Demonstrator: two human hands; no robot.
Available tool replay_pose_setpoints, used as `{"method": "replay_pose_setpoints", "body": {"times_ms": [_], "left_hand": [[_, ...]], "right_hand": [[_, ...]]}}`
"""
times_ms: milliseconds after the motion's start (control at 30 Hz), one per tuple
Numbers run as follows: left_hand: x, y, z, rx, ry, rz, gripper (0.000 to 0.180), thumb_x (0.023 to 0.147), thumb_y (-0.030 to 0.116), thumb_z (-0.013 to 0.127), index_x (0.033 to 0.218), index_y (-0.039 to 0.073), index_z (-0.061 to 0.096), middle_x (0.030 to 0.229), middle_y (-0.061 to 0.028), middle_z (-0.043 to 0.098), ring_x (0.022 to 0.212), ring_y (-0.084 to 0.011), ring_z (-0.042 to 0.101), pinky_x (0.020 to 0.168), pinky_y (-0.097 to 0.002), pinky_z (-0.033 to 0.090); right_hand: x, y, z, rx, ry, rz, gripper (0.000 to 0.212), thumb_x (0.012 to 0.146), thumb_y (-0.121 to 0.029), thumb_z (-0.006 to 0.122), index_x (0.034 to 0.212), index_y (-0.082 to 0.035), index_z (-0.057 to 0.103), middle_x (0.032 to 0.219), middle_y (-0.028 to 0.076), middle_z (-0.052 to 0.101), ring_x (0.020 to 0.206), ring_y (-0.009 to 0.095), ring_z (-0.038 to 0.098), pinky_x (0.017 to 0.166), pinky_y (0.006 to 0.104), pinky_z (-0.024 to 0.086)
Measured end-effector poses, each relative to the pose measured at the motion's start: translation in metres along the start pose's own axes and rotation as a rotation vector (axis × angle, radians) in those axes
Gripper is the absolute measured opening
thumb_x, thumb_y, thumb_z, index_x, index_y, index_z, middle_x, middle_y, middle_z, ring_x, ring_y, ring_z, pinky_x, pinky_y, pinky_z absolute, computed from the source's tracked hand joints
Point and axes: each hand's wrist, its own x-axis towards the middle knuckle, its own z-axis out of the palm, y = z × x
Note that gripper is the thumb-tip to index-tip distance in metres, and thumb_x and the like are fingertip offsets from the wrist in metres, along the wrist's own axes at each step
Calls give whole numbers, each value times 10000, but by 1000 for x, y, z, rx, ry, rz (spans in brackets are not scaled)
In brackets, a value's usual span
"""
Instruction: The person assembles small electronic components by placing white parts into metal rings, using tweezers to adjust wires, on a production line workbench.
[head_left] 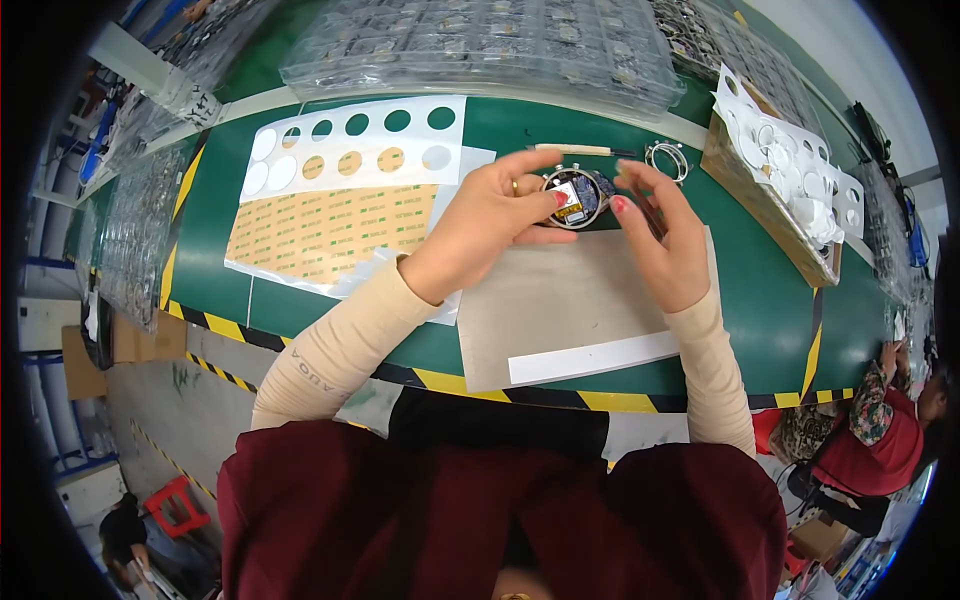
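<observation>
My left hand (pixel 480 225) grips a round watch-like case (pixel 578 218) with its back off, held above the bench. Its thumb presses on a small white-and-yellow part (pixel 570 203) lying over the circuit board inside. Just right of the case, my right hand (pixel 668 235) has its thumb and forefinger curved and apart, with nothing clearly held between them. A dark round piece (pixel 606 187) shows at the case's right edge; whether it is joined to the case I cannot tell. Below both hands lies a grey-beige mat (pixel 580 295) with a white strip (pixel 595 358) near its front.
To the left lie a white sheet with round cut-outs (pixel 380 118) and a tan adhesive sheet (pixel 330 228). A thin stick-like tool (pixel 575 150) and a coiled cable (pixel 666 160) rest behind the hands. Clear trays (pixel 480 50) stand at the back, a scrap-filled box (pixel 770 210) at right.
</observation>
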Motion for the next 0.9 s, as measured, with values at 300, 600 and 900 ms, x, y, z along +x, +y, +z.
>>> {"method": "replay_pose_setpoints", "body": {"times_ms": [300,600,900], "left_hand": [[2,-10,0,180,83,-61,228,816,9,487,1031,-66,478,958,-96,566,848,-129,578,716,-270,545],[5,-11,-1,269,57,-86,244,810,20,493,1032,-81,497,945,-88,570,819,-124,583,720,-272,545],[-1,-9,5,354,-35,-29,212,833,28,504,1031,-48,496,914,-74,587,798,-128,594,723,-273,540]], "right_hand": [[-2,11,-1,-674,-94,-577,159,760,-20,612,920,-13,617,709,100,568,606,216,544,531,269,434],[-5,12,-1,-702,-145,-450,198,746,-17,636,943,-32,623,723,57,595,604,153,566,538,238,442],[-3,17,-2,-70,-276,89,230,795,-30,605,1007,42,554,688,-15,536,576,11,419,501,165,350]]}}
